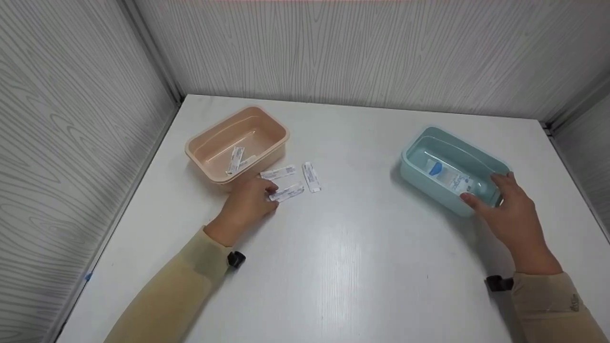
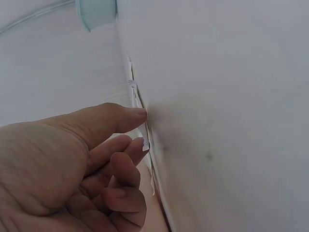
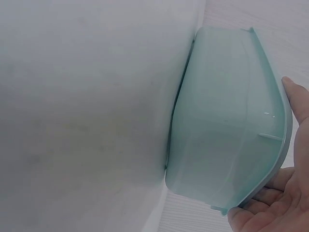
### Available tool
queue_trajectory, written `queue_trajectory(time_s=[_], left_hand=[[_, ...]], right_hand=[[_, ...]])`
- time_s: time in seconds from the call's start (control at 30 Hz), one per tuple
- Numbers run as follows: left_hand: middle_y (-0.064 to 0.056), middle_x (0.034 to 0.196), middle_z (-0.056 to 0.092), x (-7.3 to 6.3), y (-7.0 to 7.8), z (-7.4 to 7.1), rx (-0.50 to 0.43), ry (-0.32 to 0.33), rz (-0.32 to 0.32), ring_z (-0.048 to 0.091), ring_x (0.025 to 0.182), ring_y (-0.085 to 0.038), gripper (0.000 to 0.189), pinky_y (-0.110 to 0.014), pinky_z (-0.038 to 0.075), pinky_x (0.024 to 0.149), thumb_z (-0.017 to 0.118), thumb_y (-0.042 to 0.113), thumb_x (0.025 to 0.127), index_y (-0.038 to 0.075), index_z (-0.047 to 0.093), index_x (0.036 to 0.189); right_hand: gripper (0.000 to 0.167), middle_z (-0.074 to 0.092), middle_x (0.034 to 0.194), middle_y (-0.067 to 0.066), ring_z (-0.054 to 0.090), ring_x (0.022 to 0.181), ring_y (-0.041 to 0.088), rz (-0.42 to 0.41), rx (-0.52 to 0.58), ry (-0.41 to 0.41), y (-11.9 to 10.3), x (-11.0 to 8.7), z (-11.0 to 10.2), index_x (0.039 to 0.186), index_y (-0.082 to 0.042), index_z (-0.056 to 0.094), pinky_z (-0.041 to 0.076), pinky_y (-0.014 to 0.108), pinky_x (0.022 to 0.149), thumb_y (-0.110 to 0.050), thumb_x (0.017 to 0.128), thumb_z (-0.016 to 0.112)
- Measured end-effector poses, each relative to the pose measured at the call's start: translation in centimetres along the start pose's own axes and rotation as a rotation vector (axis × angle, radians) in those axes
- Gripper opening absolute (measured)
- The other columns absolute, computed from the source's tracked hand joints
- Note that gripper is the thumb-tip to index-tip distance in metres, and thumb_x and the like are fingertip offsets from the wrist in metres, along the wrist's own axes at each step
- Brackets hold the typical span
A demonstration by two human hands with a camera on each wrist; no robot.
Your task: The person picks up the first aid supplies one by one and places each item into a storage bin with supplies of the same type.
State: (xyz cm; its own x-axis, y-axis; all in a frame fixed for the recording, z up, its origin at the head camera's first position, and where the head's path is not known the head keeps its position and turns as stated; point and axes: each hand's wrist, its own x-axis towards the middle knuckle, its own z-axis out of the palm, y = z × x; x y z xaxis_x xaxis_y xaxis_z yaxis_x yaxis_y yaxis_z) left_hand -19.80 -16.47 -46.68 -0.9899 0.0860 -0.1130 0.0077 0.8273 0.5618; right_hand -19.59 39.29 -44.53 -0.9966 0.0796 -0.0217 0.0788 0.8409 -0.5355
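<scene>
Your left hand (image 1: 248,202) pinches one packet (image 1: 289,191), lying lengthwise rightward; your right hand (image 1: 517,221) grips the teal bin (image 1: 426,186).

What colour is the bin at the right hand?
The bin is pale blue-green, clearest in the head view.
</scene>
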Motion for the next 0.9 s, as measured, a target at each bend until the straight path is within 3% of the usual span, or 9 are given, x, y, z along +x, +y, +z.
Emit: queue_trajectory(time_s=[0.13, 0.37, 0.67, 0.9], left_hand=[[-0.011, 0.136, 0.076, -0.2, 0.3, 0.0, -0.028, -0.012, -0.021, 0.067, 0.120, -0.028, 0.041, -0.041, 0.063, 0.102, 0.088, 0.012, 0.098, 0.006, 0.080, 0.137], [-0.010, 0.144, 0.075, -0.8, 0.5, -0.2, -0.074, -0.012, -0.013, 0.065, 0.127, -0.027, 0.041, -0.046, 0.059, 0.115, 0.086, 0.012, 0.099, 0.008, 0.078, 0.139], [-0.006, 0.139, 0.077, -1.8, 1.0, -0.8, -0.151, 0.032, -0.005, 0.067, 0.104, -0.024, 0.038, -0.035, 0.057, 0.084, 0.086, 0.014, 0.100, 0.010, 0.078, 0.137], [-0.002, 0.136, 0.077, -2.3, 1.3, -1.7, -0.210, 0.067, -0.021, 0.067, 0.100, -0.025, 0.040, -0.035, 0.061, 0.085, 0.088, 0.015, 0.099, 0.012, 0.077, 0.138]], right_hand=[[0.114, 0.010, 0.184, 0.037, 0.014, 0.170, 0.064, -0.008, 0.000, 0.006, -0.1, 0.0, 0.0, 0.175, 0.007, 0.026, 0.029, 0.087, 0.123, -0.070, 0.105, 0.070], [0.113, 0.009, 0.185, 0.037, 0.015, 0.170, 0.065, -0.009, -0.002, 0.004, -0.1, 0.0, 0.0, 0.176, 0.006, 0.025, 0.030, 0.087, 0.122, -0.070, 0.105, 0.069], [0.113, 0.008, 0.185, 0.037, 0.017, 0.168, 0.067, -0.005, 0.003, 0.005, -0.2, 0.0, 0.0, 0.175, 0.008, 0.026, 0.029, 0.087, 0.123, -0.070, 0.105, 0.069], [0.115, 0.007, 0.186, 0.035, 0.016, 0.170, 0.065, 0.016, 0.010, -0.005, -0.1, 0.0, -0.1, 0.177, 0.005, 0.024, 0.029, 0.086, 0.125, -0.072, 0.104, 0.069]])
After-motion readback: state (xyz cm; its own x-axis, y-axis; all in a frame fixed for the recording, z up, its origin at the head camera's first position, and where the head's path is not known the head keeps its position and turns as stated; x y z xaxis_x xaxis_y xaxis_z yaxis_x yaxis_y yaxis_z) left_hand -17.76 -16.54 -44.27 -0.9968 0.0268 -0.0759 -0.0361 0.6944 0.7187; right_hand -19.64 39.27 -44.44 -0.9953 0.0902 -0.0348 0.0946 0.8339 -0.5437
